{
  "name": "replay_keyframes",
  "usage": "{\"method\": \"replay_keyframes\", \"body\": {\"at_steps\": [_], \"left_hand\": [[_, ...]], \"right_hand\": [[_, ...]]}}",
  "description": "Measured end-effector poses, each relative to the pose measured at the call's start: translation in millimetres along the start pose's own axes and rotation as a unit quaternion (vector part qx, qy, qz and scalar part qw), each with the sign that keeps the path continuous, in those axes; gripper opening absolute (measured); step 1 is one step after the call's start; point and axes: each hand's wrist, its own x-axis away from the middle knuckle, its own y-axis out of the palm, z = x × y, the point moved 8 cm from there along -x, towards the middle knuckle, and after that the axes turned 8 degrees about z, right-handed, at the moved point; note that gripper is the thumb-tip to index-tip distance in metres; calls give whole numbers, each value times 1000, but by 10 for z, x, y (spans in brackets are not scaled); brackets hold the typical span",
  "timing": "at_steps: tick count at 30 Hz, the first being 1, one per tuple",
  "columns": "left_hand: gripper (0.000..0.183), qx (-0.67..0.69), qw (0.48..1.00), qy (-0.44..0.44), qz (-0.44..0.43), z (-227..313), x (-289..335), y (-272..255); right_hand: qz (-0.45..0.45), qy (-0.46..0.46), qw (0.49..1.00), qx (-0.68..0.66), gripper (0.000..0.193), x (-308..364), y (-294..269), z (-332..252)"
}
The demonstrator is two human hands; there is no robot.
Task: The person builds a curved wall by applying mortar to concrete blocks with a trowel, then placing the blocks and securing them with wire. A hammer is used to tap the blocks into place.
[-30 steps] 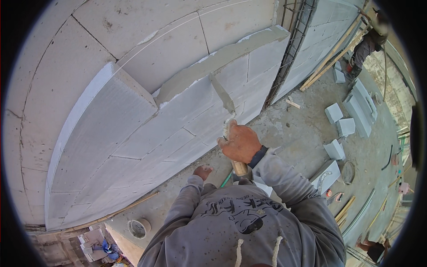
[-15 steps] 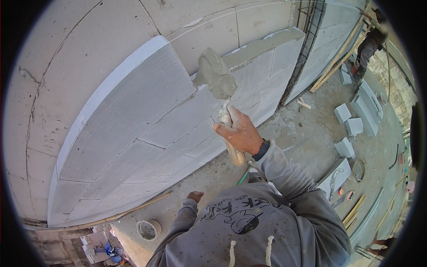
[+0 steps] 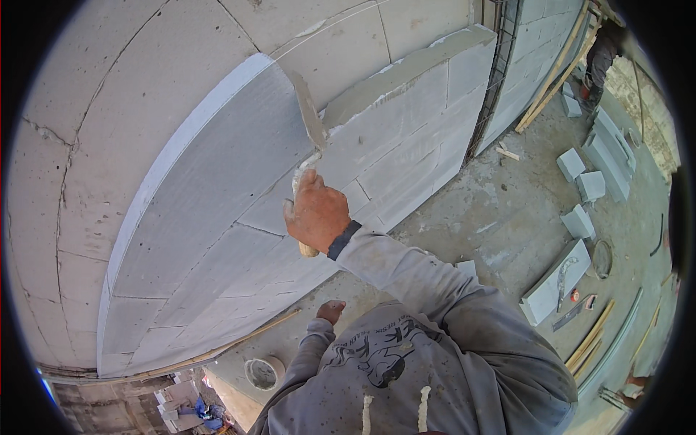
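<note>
My right hand grips the wooden handle of a trowel, whose mortar-smeared blade points up along the top edge of a low wall of grey-white blocks. A strip of grey mortar lies on the top of the wall to the right of the blade. My left hand hangs low by my grey sweatshirt, fingers curled, holding nothing that I can see.
A concrete floor runs along the wall's right side, with loose grey blocks, a long block carrying tools, and wooden slats. A small round bucket sits below. Another person stands far right.
My right hand has carried the trowel up and to the left along the wall top, and the lump of mortar on the blade is gone, leaving the blade only smeared.
</note>
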Motion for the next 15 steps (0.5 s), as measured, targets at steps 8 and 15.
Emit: {"method": "replay_keyframes", "body": {"at_steps": [8, 15], "left_hand": [[45, -145, 984, 51, -94, -83, -58, 184], [45, -68, 997, 19, -32, 232, -375, 40]], "right_hand": [[-53, -81, 991, -87, 45, 824, -485, 591], [-46, 204, 847, -488, 30, 227, -729, 1212]]}}
